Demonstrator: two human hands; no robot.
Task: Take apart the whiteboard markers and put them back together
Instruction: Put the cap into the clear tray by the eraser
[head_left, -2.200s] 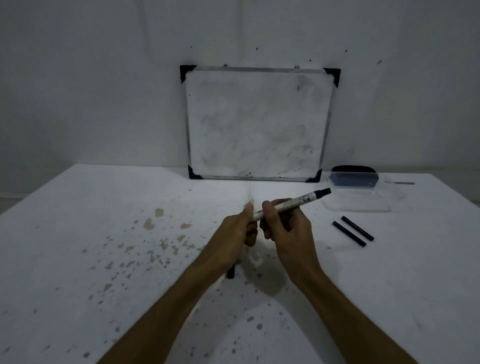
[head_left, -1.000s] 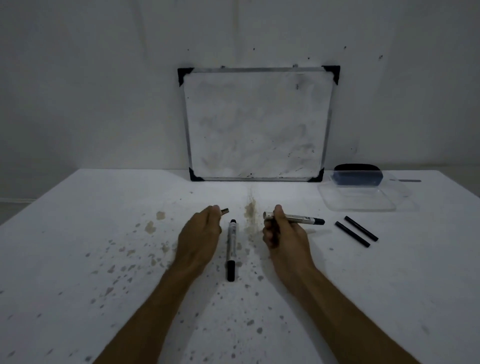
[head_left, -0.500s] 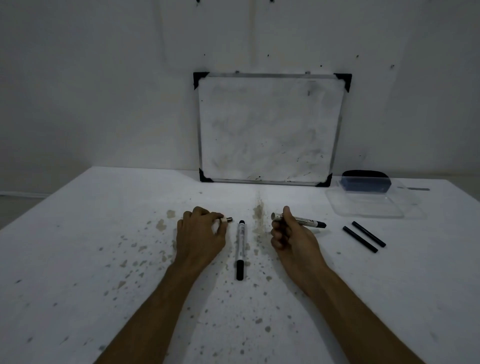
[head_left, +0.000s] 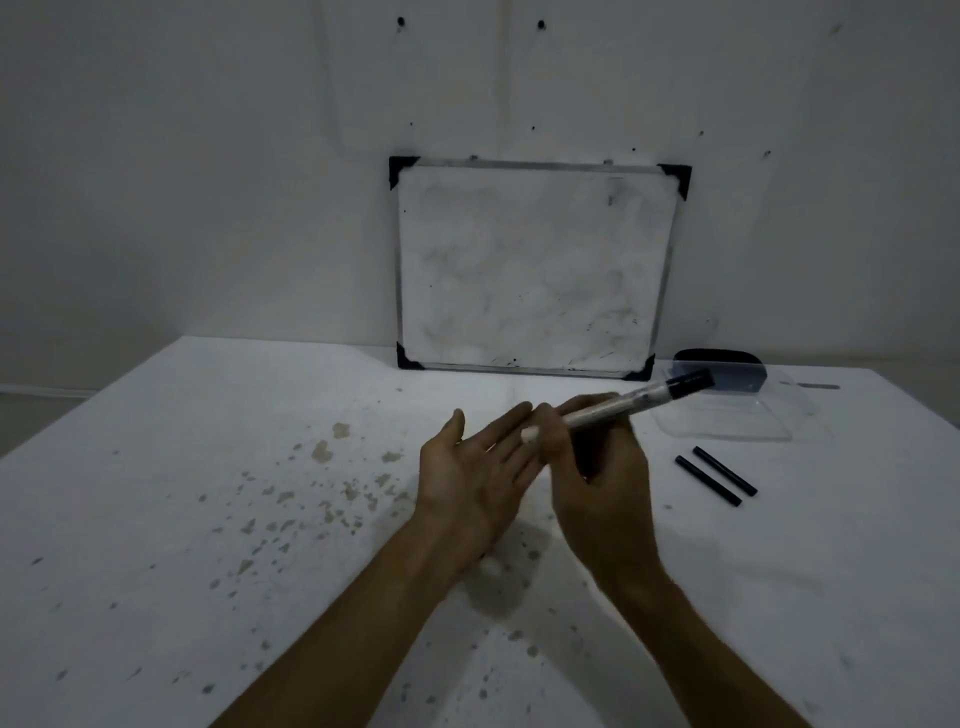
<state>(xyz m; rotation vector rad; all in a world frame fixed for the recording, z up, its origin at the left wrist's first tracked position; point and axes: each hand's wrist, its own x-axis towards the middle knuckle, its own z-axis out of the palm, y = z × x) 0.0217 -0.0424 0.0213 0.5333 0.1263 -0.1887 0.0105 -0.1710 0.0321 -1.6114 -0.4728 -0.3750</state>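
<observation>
White worktop no longer carries my hands: the right hand has lifted its gripped marker onto the flat, empty left hand, probably to tap the end plug home.

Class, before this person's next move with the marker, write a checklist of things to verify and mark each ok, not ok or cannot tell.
1. Marker gripped firmly by the right hand: ok.
2. Left hand free to work: ok, it is open, palm up, beside the marker's near end.
3. Black cap on the marker's far end: ok.
4. Near end plug fitted: cannot tell, a pale end shows but blurred.
5. Two black rods within reach on the table: ok, lying right of the hands.
6. Second marker accounted for: cannot tell, it is out of sight now.
</observation>
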